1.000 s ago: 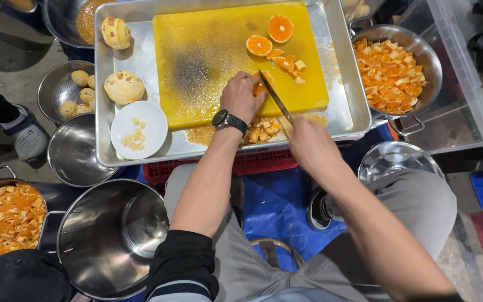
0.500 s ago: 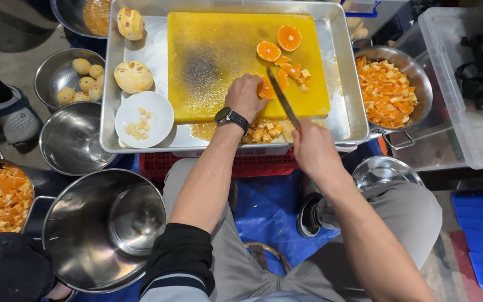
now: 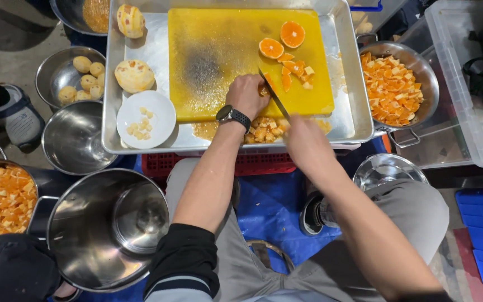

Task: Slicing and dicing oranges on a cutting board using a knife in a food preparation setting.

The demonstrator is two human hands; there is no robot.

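- Yellow plastic, stained darker in the middle: the cutting board (image 3: 219, 61) lies inside a big steel tray (image 3: 353, 100), so juice and scraps stay within the tray's raised rim.
- The left hand (image 3: 247, 95) is curled down at the board's near edge, fingers bent over a small piece of orange (image 3: 264, 89) that is mostly hidden under them; the grip pins the fruit so it cannot slide under the blade.
- The right hand (image 3: 307, 146) is closed around the handle of a knife (image 3: 274, 96); the hand is motion-blurred, so I cannot tell how tightly it grips.
- The knife's long axis runs on a diagonal: handle low and to the right, near the person's body, tip pointing up and left, away across the board. The blade lies just beside the left fingers, touching or nearly touching the fruit.
- Two round orange halves (image 3: 282, 41) sit cut face up at the far right of the board, with wedges just below them, within reach of the cutting spot.
- Diced pieces (image 3: 264, 131) lie heaped in the tray just off the board's near edge, right below the left wrist.
- A pan of orange chunks (image 3: 392, 84) stands at the right beside the tray; a white dish of seeds (image 3: 141, 118) and peeled fruit sit on the tray's left.
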